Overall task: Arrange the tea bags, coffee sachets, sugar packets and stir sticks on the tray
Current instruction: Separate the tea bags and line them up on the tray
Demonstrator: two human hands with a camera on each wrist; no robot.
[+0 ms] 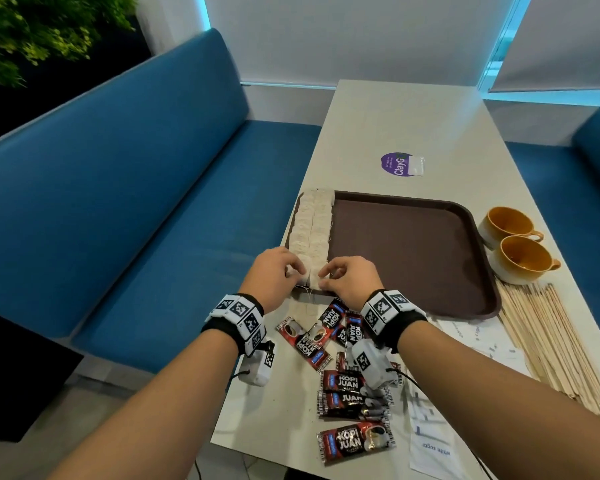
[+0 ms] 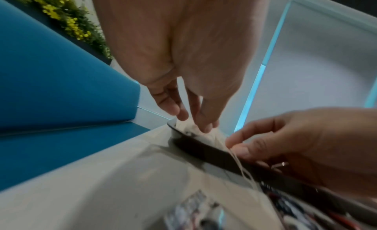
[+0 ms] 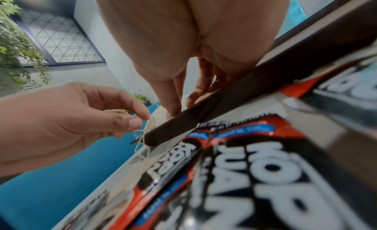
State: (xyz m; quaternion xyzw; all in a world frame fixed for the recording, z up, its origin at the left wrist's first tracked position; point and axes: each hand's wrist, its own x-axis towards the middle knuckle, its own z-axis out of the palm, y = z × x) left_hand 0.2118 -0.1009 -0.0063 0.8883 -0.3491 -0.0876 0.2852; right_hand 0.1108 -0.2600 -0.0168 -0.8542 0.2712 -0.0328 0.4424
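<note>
A brown tray lies mid-table with white tea bags in two columns along its left side. Both hands meet at the tray's near-left corner. My left hand pinches the nearest tea bag of the left column between thumb and fingertips. My right hand pinches the nearest tea bag of the right column. Their strings trail over the tray rim. Red-and-black coffee sachets lie scattered under my wrists. White sugar packets lie under my right forearm, and wooden stir sticks sit at the right.
Two orange-lined cups stand right of the tray. A purple sticker and a small clear bag lie beyond it. A blue bench runs along the table's left edge.
</note>
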